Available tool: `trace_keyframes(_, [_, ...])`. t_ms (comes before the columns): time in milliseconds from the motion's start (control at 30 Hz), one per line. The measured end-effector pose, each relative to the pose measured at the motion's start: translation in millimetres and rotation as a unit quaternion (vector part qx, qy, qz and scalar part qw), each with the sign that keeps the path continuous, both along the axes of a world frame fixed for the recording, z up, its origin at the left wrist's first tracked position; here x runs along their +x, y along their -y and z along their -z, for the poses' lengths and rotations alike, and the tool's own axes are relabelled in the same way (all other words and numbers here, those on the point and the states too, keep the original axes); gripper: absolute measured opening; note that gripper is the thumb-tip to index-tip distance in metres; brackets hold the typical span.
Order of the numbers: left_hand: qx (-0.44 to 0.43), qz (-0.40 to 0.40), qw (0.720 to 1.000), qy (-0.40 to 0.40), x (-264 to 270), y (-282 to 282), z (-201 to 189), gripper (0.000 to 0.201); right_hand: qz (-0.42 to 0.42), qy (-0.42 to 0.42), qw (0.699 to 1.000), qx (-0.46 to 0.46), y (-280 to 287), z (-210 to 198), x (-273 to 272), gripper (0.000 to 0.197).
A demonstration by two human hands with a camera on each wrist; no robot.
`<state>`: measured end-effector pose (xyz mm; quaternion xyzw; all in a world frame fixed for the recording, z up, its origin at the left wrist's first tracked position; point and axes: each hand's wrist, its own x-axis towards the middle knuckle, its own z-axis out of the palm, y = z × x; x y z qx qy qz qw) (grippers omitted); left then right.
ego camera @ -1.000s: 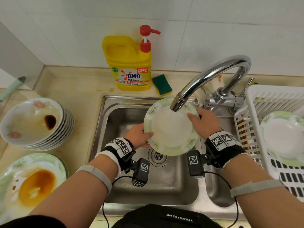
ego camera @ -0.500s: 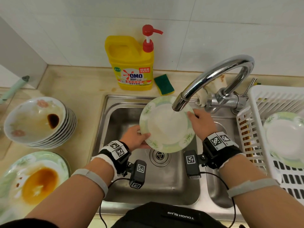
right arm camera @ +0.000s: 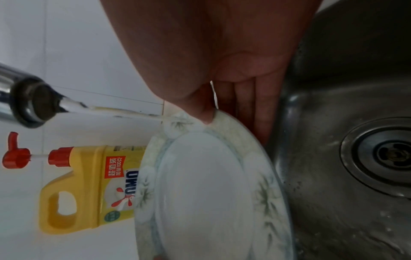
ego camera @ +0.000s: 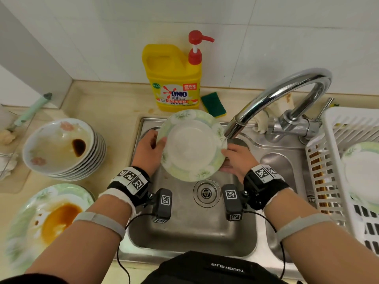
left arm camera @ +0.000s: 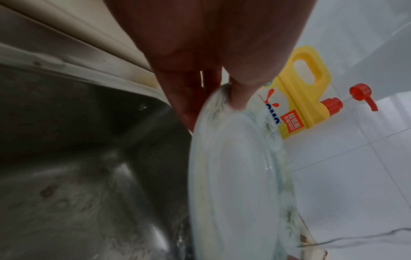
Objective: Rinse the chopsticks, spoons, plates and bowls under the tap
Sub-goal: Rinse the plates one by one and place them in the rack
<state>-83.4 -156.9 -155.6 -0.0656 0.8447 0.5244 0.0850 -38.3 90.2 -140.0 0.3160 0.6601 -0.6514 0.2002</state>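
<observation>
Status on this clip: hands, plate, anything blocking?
Left hand and right hand grip plate by its rim. Tap water hits rim. Nothing blocking.

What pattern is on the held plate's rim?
Pale green floral rim on the plate, white centre; clearest in the right wrist view.

The plate (ego camera: 191,145) is over the sink (ego camera: 242,238), between both hands. Bowls (ego camera: 61,148) stack left on the desk (ego camera: 114,103); the rack (ego camera: 336,160) stands right, the bottle (ego camera: 174,78) behind.

Both forearms reach forward from the lower frame corners toward mid-frame. The left hand (ego camera: 150,149) and the right hand (ego camera: 239,160) face each other, thumbs on top, fingers curled underneath in a pinching grip.
</observation>
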Motion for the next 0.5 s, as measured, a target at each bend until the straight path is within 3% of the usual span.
trace_keyframes(167, [-0.016, 0.041, 0.997, 0.067, -3, 0, 10, 0.015, 0.011, 0.004, 1.0, 0.02, -8, -6, 2, 0.025])
trace_keyframes(367, [0.064, 0.079, 0.973, 0.208, 14, -26, 21, 0.023, 0.004, -0.01, 0.993, 0.113, -33, -17, 2, 0.022])
trace_keyframes(500, [0.09, 0.104, 0.953, 0.269, 24, -44, 30, 0.02, -0.053, -0.068, 0.963, 0.256, -49, -18, 2, 0.048])
